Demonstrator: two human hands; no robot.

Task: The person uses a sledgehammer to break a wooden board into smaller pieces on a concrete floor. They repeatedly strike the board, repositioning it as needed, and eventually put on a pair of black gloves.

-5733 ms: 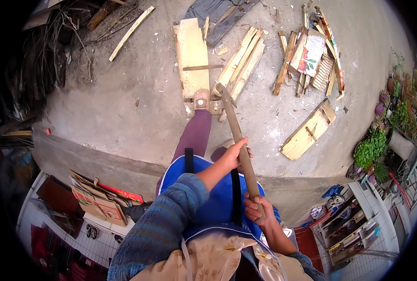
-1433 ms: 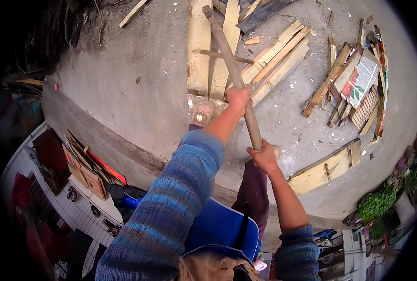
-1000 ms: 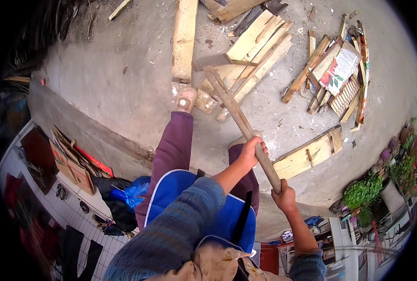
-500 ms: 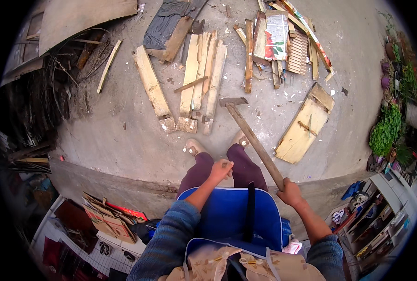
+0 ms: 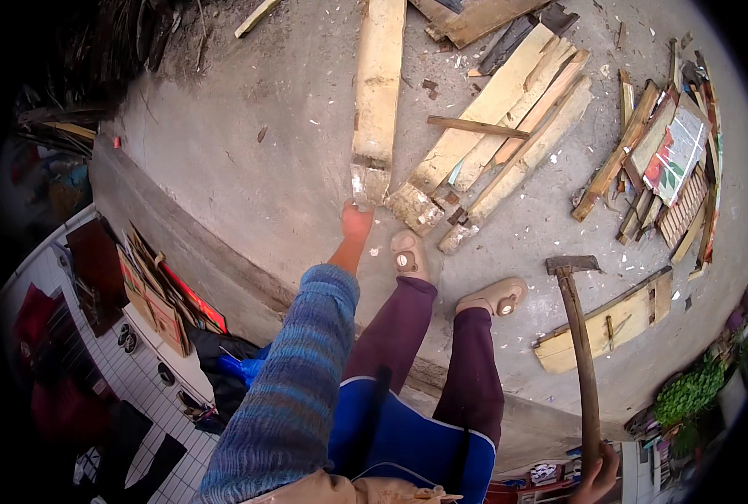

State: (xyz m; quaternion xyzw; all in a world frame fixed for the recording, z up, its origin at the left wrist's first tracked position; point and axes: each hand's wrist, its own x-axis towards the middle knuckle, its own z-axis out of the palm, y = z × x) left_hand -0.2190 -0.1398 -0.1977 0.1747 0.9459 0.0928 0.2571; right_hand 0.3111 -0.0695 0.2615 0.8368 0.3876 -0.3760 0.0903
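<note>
My left hand [image 5: 357,222] reaches down to the near end of a long pale wooden plank [image 5: 375,101]. Its fingers are curled at the plank's near left corner; the fingertips are hard to make out. In my right hand [image 5: 599,477], at the lower right, is the lower end of the wooden handle of a long-handled axe [image 5: 581,353]. The axe points away from me, its dark metal head [image 5: 572,264] beyond my right shoe. Several more planks [image 5: 496,118] lie side by side to the right of the first, a thin stick [image 5: 478,127] across them.
A short, wide board [image 5: 622,323] lies on the concrete behind the axe handle. Farther right is a heap of scrap wood [image 5: 664,160]. My shoes [image 5: 496,296] stand near the planks' ends. A low concrete ledge [image 5: 214,256] runs behind me, with flattened cardboard [image 5: 151,290] beyond it.
My view has swung left and lower. My left hand has gone from before my knees to the plank's end. My right hand still holds the axe, now farther out to the right.
</note>
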